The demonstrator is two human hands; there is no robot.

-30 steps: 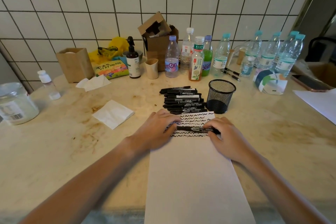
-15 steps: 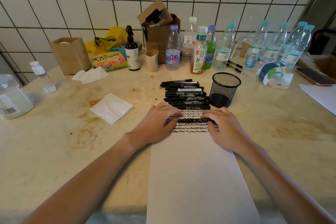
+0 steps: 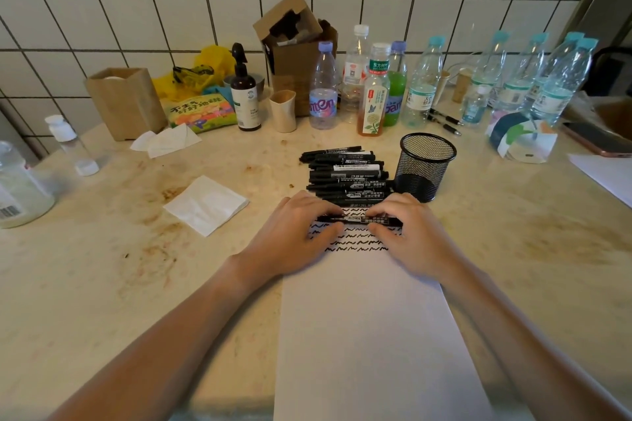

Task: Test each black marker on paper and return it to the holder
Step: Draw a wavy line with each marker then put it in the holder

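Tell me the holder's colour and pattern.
Black wire mesh holder, seen in the head view.

Left hand [image 3: 297,232] and right hand [image 3: 408,235] face inward; fingers curled, each grip pinching.

Long white paper sheet [image 3: 369,335] lies on the beige stone table [image 3: 102,267]. Pile of black plastic markers [image 3: 345,176] sits beyond its far edge; black wire-mesh holder [image 3: 425,166] stands just right of the pile. Folded white napkin [image 3: 205,205] lies left.
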